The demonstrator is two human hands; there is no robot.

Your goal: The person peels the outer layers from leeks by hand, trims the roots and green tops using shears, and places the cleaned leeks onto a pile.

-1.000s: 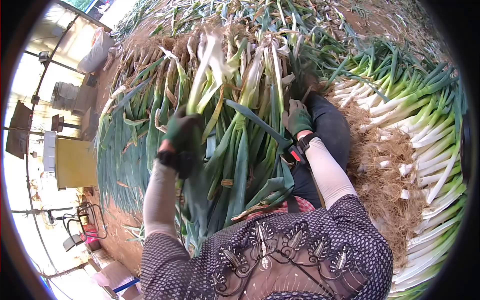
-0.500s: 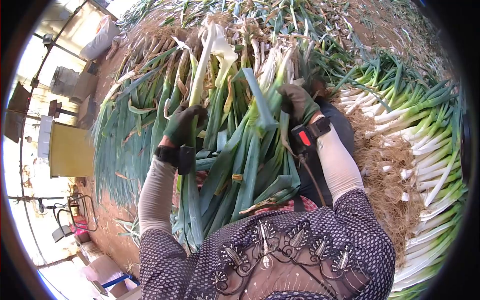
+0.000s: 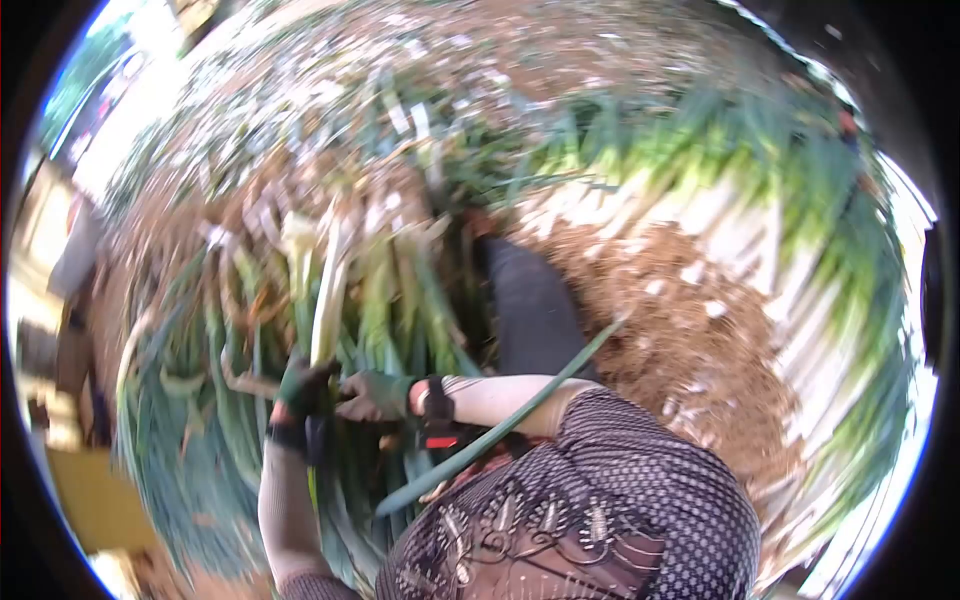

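My left hand (image 3: 305,388), in a dark green glove, is closed around a leek (image 3: 330,290). The leek's pale root end points up and its green leaves hang below the fist. Right beside it is my right hand (image 3: 375,396), also gloved, with its fingers pointing left at the leek's leaves. Motion smears those fingers, so I cannot tell whether they grip. A long loose leek leaf (image 3: 500,420) crosses in front of my right forearm. Under and around both hands lies a heap of untrimmed leeks (image 3: 225,370), with dry, brownish root ends at the top.
To the right, cleaned leeks (image 3: 790,240) form a long curved row with white ends inward. Cut roots (image 3: 650,340) cover the ground inside that curve. My dark-clothed leg (image 3: 535,300) separates the two piles. A yellow box (image 3: 95,500) stands at the far left.
The view has swung to the right. My right hand has moved left from apart to beside my left hand. The leaf near it now lies across my right forearm.
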